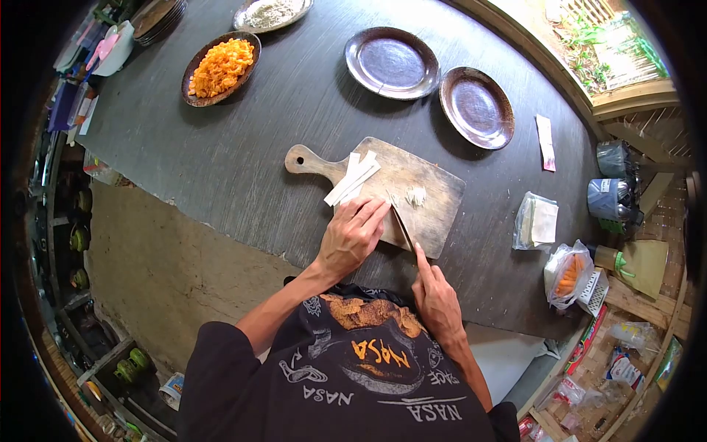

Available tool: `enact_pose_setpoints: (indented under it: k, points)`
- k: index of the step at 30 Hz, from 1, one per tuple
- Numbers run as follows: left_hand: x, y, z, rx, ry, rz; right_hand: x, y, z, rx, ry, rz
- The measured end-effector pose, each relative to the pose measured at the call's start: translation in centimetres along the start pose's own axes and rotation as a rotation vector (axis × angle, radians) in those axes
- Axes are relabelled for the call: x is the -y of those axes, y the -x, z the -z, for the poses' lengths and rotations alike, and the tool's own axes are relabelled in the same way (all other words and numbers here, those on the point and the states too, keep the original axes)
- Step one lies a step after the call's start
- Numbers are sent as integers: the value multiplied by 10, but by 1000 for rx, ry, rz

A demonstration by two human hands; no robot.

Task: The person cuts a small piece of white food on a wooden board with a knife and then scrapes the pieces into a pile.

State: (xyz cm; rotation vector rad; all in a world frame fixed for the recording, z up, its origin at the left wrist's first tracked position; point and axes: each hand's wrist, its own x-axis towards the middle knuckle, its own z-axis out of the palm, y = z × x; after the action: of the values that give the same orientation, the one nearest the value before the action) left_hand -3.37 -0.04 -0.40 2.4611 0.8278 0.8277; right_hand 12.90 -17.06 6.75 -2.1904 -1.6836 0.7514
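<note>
A wooden cutting board (442, 193) with a round-holed handle lies on the dark table. Flat white strips (355, 177) rest in a loose stack toward its left side. The fingers of my left hand (353, 234) are bunched and press on the near end of the strips, partly covering them. In my right hand (437, 298) is a knife (402, 227), its blade on the board close beside my left fingertips and the index finger stretched along its back. A small pile of thin white shreds (416, 196) lies right of the blade.
An oval dish of chopped orange food (221, 70) stands at the back left, near a plate of white, powdery-looking stuff (272, 11). Two brown plates, one larger (392, 62) and one smaller (476, 107), sit behind the board. Rightward are a plastic-wrapped white stack (543, 222) and bagged carrots (568, 276).
</note>
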Motion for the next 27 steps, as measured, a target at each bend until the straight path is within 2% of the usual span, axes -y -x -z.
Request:
enact_pose_setpoints:
  k: [4, 17, 27]
  points:
    - [8, 3, -4, -15, 89, -14, -4, 1, -8, -31, -40, 30]
    - [3, 0, 4, 11, 50, 2, -1, -5, -2, 7, -24, -5]
    - [6, 1, 1, -6, 53, -20, 3, -16, -7, -52, -41, 47]
